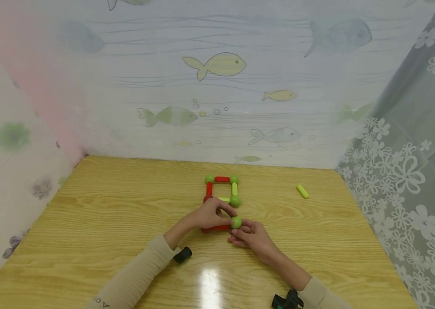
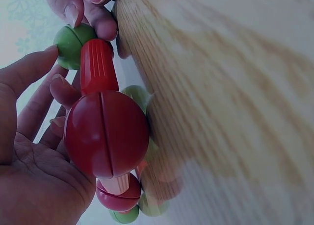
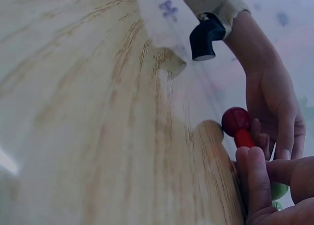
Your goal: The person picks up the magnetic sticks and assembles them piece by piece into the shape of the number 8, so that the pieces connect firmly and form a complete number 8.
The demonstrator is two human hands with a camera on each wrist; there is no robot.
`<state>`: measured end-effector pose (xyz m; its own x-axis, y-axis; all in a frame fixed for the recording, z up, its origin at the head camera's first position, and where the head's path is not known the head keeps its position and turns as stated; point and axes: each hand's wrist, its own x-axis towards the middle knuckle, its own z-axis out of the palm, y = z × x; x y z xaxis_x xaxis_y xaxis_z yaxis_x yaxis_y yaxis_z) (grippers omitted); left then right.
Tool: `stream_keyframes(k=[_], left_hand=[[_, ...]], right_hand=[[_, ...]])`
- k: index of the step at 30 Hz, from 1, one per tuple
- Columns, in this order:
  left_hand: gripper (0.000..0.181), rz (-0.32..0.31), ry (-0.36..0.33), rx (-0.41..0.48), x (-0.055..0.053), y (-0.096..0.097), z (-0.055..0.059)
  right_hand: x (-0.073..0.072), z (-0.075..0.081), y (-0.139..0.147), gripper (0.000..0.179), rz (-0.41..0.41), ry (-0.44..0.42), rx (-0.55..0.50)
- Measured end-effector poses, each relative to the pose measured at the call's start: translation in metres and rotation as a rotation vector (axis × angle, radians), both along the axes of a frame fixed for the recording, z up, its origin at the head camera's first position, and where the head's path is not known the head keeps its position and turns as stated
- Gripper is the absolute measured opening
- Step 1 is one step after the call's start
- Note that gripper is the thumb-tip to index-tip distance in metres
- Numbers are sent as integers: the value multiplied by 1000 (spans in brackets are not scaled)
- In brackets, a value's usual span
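A frame of rods and balls lies on the wooden table. Its far square has green balls (image 1: 234,201), a red ball (image 1: 207,199), and red and yellow-green rods (image 1: 234,189). Nearer the person, a red rod (image 2: 98,70) runs from another red ball (image 2: 108,134) to a green ball (image 1: 236,222). My left hand (image 1: 211,213) reaches over the frame and pinches that green ball, thumb on its side. From the right, my right hand (image 1: 254,240) pinches the same ball with thumb and fingers. The left hand partly covers the near-left part.
A loose yellow-green rod (image 1: 302,191) lies on the table (image 1: 125,184) to the right. Black wrist devices show beside the left sleeve (image 3: 206,36) and the right sleeve (image 1: 319,296). Fish-patterned curtain (image 1: 217,107) hangs behind the table, with flowered sheets at both sides.
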<state>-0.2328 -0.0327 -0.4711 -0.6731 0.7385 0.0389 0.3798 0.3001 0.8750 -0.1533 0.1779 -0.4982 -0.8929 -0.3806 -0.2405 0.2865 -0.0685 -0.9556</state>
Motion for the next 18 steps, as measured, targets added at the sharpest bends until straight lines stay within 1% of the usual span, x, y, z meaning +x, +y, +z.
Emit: stream_keyframes(k=[6,11,18], left_hand=[[20,-8,13,-1,0,0,0],[19,-2,24,-13,0,0,0],[20,21,7,-4,1,-1,2]], right_hand=[[0,-1,0,49,0,13,39],[0,0,0,49,-9,8,58],[0,0,0,43,-8,22,90]])
